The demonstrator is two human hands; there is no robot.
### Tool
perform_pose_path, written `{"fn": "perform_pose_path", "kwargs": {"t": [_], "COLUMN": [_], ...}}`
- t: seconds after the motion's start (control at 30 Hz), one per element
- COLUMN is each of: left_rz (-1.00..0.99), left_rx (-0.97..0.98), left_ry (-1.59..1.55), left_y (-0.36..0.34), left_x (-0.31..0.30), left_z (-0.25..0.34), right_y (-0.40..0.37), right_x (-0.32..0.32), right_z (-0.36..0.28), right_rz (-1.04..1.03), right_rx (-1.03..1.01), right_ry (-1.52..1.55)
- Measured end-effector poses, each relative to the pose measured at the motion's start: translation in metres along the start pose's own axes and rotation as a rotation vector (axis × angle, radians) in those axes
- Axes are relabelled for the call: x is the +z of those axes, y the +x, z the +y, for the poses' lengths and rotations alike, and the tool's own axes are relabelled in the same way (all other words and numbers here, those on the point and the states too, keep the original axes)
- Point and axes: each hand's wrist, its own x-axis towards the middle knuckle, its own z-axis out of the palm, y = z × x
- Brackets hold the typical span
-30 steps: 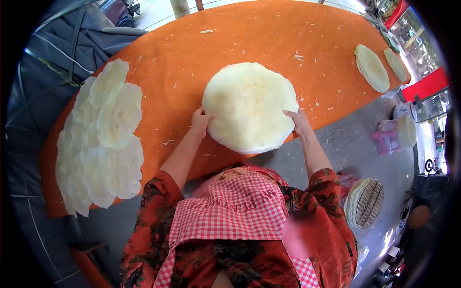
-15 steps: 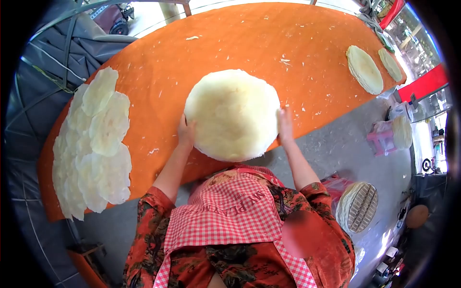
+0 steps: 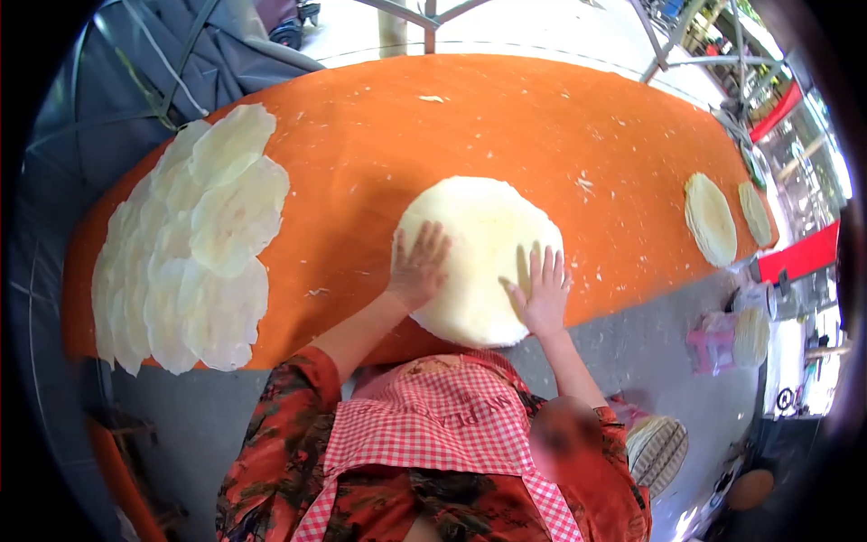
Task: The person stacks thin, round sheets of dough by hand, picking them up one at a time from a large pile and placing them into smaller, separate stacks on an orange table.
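A stack of thin, round, pale sheets, like rice-paper rounds, lies at the front middle of the orange table. My left hand rests palm down on the left part of its top, fingers spread. On the right edge of the stack lies my right hand, also flat, with the thumb apart from the fingers. Neither hand grips anything. Many overlapping thin rounds are spread over the left end of the table.
Two smaller piles of rounds, a larger pile and a narrow pile, sit at the table's right end. On the floor to the right are a pink stool and a round bundle. Pale scraps dot the tabletop.
My hands have gone from holding the stack's two sides to lying flat on top of it. The camera view has shifted, so the table appears lower.
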Motion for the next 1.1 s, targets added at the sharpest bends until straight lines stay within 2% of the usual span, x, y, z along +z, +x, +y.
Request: {"fn": "perform_pose_path", "kwargs": {"t": [0.1,0.2,0.37,0.43,0.57,0.63,0.67,0.7,0.73,0.77,0.83,0.87,0.93,0.97,1.03,1.1], "left_rz": [-0.13,-0.124,-0.321,-0.289,-0.012,0.167,0.57,0.822,0.816,0.866,0.82,0.826,0.828,0.657,0.313,0.385], "left_rx": [-0.06,-0.09,-0.129,-0.1,-0.109,-0.131,-0.161,-0.278,-0.328,-0.623,-1.08,-1.138,-1.265,-1.284,-1.316,-1.177], "left_ry": [-0.129,-0.219,-0.191,-0.208,-0.459,-0.638,-0.522,-0.425,-0.354,-0.433,-0.426,-0.463,-0.535,-0.406,-0.153,-0.044], "left_y": [-0.005,-0.011,-0.011,-0.015,-0.073,-0.125,-0.155,-0.183,-0.216,-0.241,-0.281,-0.29,-0.307,-0.309,-0.304,-0.311], "left_x": [0.031,0.045,0.027,0.02,-0.006,-0.027,-0.044,-0.06,-0.058,-0.058,-0.046,-0.041,-0.036,-0.048,-0.079,-0.047], "left_z": [-0.018,-0.025,-0.029,-0.035,-0.072,-0.12,-0.15,-0.181,-0.218,-0.248,-0.301,-0.321,-0.35,-0.353,-0.35,-0.351], "right_y": [-0.006,-0.011,-0.006,-0.004,0.018,0.054,0.069,0.074,0.09,0.111,0.147,0.165,0.199,0.217,0.26,0.302], "right_x": [0.05,0.077,0.071,0.067,0.047,0.081,0.099,0.064,0.051,0.039,0.059,0.086,0.098,0.11,0.162,0.207], "right_z": [-0.002,0.006,-0.002,-0.003,-0.018,0.041,0.055,-0.009,-0.069,-0.136,-0.246,-0.294,-0.407,-0.457,-0.538,-0.612], "right_rz": [-0.108,-0.131,-0.275,-0.348,-0.544,-0.748,-0.845,-0.447,-0.205,-0.175,-0.175,-0.165,-0.218,-0.209,-0.203,-0.127], "right_rx": [-0.029,-0.063,-0.058,-0.057,-0.046,-0.126,-0.159,0.043,-0.096,-0.113,-0.271,-0.364,-0.601,-0.735,-0.817,-0.877], "right_ry": [-0.05,-0.025,-0.092,-0.111,-0.275,-0.314,-0.323,-0.007,0.011,0.202,0.44,0.488,0.548,0.61,0.622,0.548]}}
